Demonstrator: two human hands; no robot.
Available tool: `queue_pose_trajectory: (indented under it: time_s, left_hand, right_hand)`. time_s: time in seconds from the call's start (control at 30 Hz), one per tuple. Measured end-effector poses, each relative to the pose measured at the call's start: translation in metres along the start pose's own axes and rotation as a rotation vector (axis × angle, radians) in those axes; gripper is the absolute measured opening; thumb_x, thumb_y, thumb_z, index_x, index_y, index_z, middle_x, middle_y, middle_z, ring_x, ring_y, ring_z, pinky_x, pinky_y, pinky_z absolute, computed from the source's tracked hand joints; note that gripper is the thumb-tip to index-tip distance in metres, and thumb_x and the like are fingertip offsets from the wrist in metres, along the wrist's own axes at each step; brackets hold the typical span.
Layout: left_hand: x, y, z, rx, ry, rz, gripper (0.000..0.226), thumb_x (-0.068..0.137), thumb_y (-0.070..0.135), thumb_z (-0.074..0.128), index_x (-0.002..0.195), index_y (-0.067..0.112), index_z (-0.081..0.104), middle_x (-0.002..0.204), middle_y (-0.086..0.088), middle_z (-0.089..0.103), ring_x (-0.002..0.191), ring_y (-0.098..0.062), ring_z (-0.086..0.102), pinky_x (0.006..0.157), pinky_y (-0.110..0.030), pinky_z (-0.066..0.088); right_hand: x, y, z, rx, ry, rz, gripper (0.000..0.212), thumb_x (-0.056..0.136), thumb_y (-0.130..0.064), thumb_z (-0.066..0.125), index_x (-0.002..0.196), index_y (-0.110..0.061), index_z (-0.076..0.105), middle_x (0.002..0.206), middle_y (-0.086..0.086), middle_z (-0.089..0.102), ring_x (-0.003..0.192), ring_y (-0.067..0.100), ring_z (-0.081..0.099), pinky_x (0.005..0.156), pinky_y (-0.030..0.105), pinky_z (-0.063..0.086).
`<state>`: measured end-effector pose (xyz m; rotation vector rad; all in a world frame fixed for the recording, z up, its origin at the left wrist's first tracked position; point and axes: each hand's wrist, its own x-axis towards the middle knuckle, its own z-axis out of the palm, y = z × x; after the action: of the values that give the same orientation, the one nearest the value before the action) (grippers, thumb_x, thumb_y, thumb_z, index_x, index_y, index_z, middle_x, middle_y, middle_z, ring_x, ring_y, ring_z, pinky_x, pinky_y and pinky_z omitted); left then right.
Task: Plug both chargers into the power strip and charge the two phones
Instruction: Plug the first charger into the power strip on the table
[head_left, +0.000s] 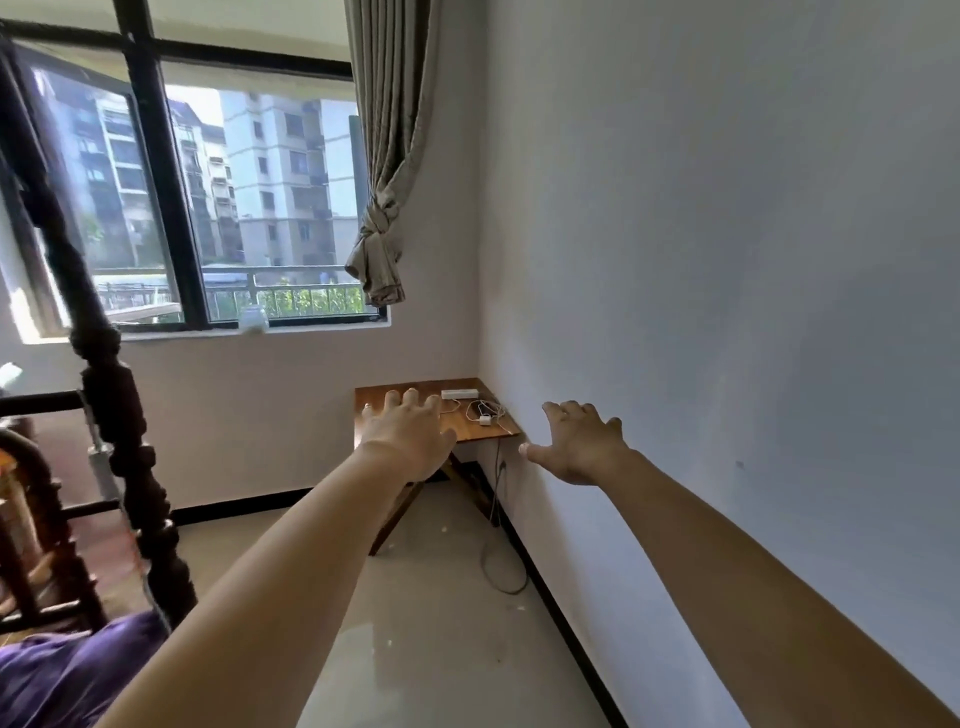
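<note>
A small wooden folding table (506, 429) stands in the room's far corner. On it lies a white power strip (459, 394) near the back edge. In front of the strip sit a small white charger (484, 420) and a tangle of white cables (485, 408). My left hand (408, 434) is stretched out in the air with fingers spread, covering the table's left part. My right hand (582, 441) is also outstretched and empty, to the right of the table near the wall. No phone is visible; my left hand may hide some of the tabletop.
A cord (497, 519) hangs from the table to the tiled floor. A dark carved wooden post (111, 405) and chair stand at the left, with purple fabric (67, 670) at the bottom left. A window (223, 208) and tied curtain (387, 208) are behind; a white wall runs along the right.
</note>
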<state>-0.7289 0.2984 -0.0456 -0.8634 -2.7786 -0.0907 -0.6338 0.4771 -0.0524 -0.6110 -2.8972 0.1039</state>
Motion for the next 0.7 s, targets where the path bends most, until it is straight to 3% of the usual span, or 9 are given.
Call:
queue_pose_trajectory:
  time_s: [0.7]
  left_hand:
    - [0.461, -0.066, 0.161, -0.096, -0.056, -0.012, 0.056, 0.096, 0.043, 0.032, 0.146, 0.018, 0.027, 0.151, -0.011, 0.029, 0.139, -0.031, 0.022, 0.113, -0.054, 0.016]
  right_hand:
    - [0.479, 0.02, 0.11, 0.031, -0.049, -0.002, 0.072, 0.089, -0.051, 0.049, 0.146, -0.015, 0.022, 0.15, 0.008, 0.032, 0.138, 0.028, 0.025, 0.107, 0.051, 0.024]
